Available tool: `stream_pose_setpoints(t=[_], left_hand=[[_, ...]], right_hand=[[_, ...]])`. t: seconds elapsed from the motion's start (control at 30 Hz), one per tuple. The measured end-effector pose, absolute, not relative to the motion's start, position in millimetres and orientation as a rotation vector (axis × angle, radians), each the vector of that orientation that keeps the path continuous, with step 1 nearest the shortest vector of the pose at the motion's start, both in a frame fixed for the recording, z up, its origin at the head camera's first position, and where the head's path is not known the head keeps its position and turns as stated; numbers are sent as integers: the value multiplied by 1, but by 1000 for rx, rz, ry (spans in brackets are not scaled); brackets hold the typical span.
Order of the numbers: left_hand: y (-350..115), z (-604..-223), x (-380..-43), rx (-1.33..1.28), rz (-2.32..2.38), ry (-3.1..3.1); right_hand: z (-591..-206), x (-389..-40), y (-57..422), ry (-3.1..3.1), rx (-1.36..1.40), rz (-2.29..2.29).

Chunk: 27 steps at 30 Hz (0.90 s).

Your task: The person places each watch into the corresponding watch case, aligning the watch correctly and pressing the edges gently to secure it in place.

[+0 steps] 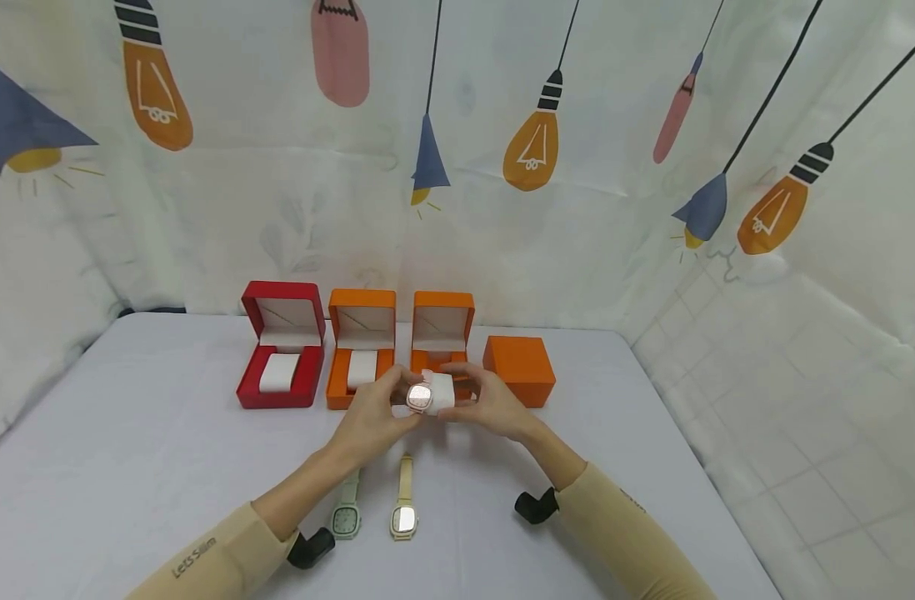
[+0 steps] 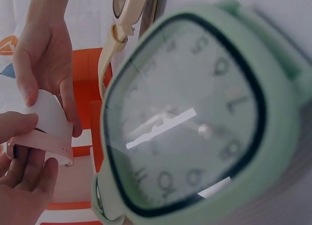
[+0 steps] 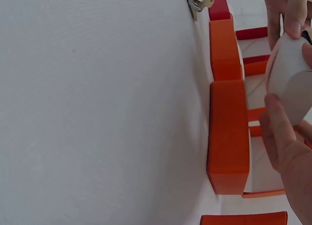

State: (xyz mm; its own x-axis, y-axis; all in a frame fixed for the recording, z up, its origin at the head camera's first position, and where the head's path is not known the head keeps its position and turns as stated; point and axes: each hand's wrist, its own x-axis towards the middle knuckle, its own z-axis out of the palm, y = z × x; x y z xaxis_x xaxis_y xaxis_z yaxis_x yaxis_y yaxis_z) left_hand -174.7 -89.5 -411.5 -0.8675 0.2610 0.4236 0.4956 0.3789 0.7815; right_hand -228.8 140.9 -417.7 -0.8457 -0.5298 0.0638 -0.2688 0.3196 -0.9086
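In the head view, my left hand [image 1: 373,414] pinches a pink watch [image 1: 419,397] by its strap, its square-round face toward me. My right hand [image 1: 497,405] grips a white watch cushion [image 1: 443,390] from the other side. The left wrist view shows the pink strap [image 2: 36,141] partly around one end of the cushion [image 2: 51,115], with both hands touching it. Whether the strap is buckled I cannot tell. Below the hands, a green watch [image 1: 346,521] and a cream-yellow watch [image 1: 404,518] lie on the table.
Behind the hands stand an open red box [image 1: 247,379] and an open orange box [image 1: 338,379], each holding a white cushion. Another open orange box [image 1: 442,300] is partly hidden by the hands. A closed orange box [image 1: 519,371] sits right of them on the white-covered table [image 1: 165,467].
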Motion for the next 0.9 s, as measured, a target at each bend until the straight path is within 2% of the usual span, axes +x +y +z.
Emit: stream_pose_setpoints(t=[0.9], left_hand=[[-81, -407, -174, -519, -1249, -2443]], right_hand=[[-418, -229, 131, 2430, -758, -1629]])
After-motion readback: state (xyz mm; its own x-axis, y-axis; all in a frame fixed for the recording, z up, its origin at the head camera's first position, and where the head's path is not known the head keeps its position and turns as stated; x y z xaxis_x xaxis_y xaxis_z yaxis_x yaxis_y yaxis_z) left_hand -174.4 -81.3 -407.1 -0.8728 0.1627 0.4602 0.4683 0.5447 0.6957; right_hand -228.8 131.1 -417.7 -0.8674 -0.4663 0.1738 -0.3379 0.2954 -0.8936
